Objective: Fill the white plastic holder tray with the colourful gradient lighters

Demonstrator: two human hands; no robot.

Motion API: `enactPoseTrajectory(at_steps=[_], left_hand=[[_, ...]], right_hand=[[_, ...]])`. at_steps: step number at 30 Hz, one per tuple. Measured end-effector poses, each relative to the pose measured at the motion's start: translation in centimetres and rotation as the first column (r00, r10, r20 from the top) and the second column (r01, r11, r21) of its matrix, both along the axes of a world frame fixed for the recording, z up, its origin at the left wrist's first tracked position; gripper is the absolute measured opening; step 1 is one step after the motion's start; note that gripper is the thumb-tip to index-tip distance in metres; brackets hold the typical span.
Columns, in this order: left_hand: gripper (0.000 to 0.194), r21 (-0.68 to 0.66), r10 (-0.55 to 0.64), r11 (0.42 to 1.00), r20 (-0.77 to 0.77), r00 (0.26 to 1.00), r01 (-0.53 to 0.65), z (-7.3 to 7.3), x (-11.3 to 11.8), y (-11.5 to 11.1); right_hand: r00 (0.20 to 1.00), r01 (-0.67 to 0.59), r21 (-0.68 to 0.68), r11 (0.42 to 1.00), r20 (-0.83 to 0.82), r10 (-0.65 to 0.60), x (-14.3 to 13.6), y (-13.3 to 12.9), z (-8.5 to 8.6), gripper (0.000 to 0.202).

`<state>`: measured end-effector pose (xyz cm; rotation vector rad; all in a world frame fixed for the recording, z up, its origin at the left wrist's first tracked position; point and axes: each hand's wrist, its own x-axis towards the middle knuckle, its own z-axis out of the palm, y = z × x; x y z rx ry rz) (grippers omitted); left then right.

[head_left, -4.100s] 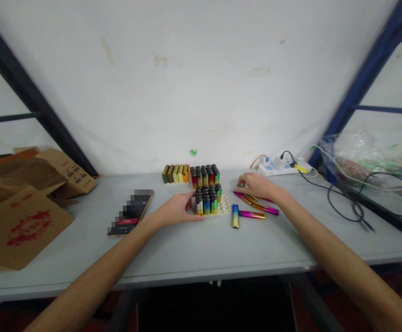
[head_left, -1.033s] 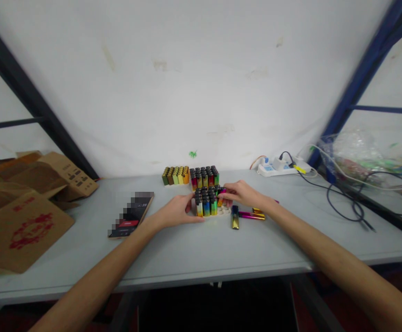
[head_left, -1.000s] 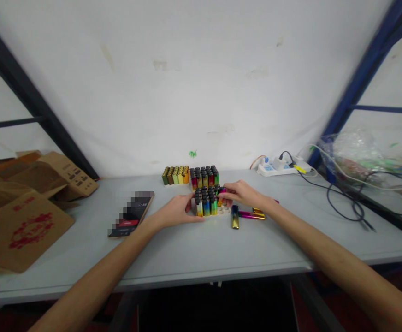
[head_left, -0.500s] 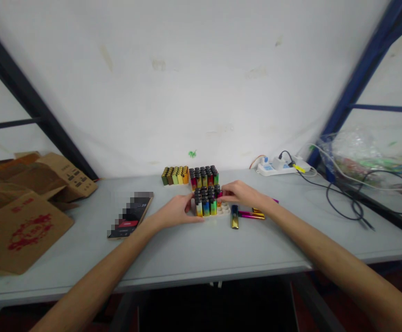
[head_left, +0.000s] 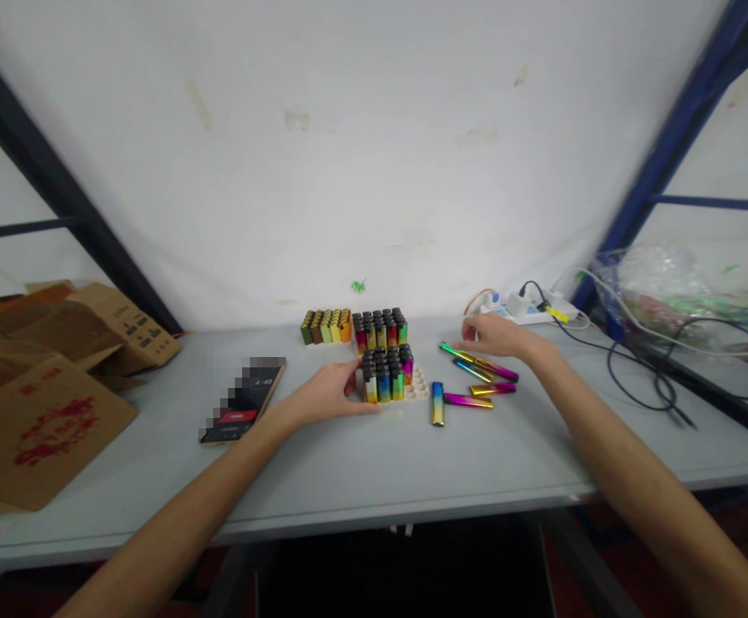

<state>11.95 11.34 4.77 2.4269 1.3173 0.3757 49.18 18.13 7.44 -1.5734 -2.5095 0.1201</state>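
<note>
My left hand (head_left: 332, 395) rests at the left side of a white tray (head_left: 420, 388), thumb and fingers apart around its near left corner. Upright lighters with black tops (head_left: 383, 384) fill most of this tray, and empty holes show along its right side. My right hand (head_left: 486, 335) hovers over the far end of several loose shiny lighters (head_left: 470, 371), its fingers curled; whether something is between the fingertips is too small to tell. Nearer the tray lie a blue and gold lighter (head_left: 437, 403) and a pink and gold one (head_left: 469, 401).
Behind the tray stand another block of black-topped lighters (head_left: 379, 330) and a block of yellow and green ones (head_left: 326, 327). A phone (head_left: 245, 403) and cardboard boxes (head_left: 45, 429) lie left. A power strip (head_left: 521, 311), cables (head_left: 660, 386) and a plastic bag (head_left: 657, 275) are right.
My right hand has left the tray and moved right to the loose lighters, uncovering a pink lighter upright in the tray and its empty holes. My left hand has stayed put.
</note>
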Motion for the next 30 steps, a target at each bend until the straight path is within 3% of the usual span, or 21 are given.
enactPoseTrajectory(at_steps=[7,10,12,15,19,22,26,30], left_hand=[[0.065,-0.006,0.000,1.000,-0.017,1.000,0.000,0.0,0.0,0.0],[0.065,-0.006,0.006,1.000,-0.023,1.000,-0.006,0.0,0.0,-0.1],[0.065,-0.004,0.006,1.000,-0.023,1.000,-0.006,0.0,0.0,-0.1],[0.065,0.001,0.006,1.000,-0.017,1.000,-0.006,-0.1,0.0,0.0],[0.064,0.009,0.000,1.000,-0.006,1.000,0.000,-0.2,0.0,0.1],[0.062,0.015,-0.012,1.000,0.013,1.000,0.012,-0.2,0.0,0.1],[0.061,0.005,-0.009,1.000,0.033,0.999,0.009,-0.2,-0.1,0.1],[0.062,0.012,-0.006,1.000,0.023,1.000,0.005,-0.3,-0.1,0.1]], right_hand=[[0.998,-0.045,0.008,0.999,-0.047,0.045,-3.1,0.4,-2.9,0.026],[0.990,-0.075,0.105,0.992,-0.110,0.086,-4.2,0.3,-3.1,0.020],[0.963,-0.094,0.135,0.986,-0.239,0.124,-4.5,0.1,-2.8,0.022],[0.846,-0.145,0.020,0.989,-0.516,0.135,-4.9,-0.7,-2.4,0.028],[0.602,-0.306,-0.079,0.949,-0.788,0.129,-6.3,-1.9,-2.0,0.037],[0.413,-0.401,-0.137,0.906,-0.909,0.045,-7.7,-2.6,-1.7,0.044],[0.307,-0.476,-0.265,0.839,-0.944,-0.124,-8.9,-3.0,-1.3,0.057],[0.234,-0.411,-0.289,0.865,-0.950,-0.206,-9.2,-3.1,-1.3,0.046]])
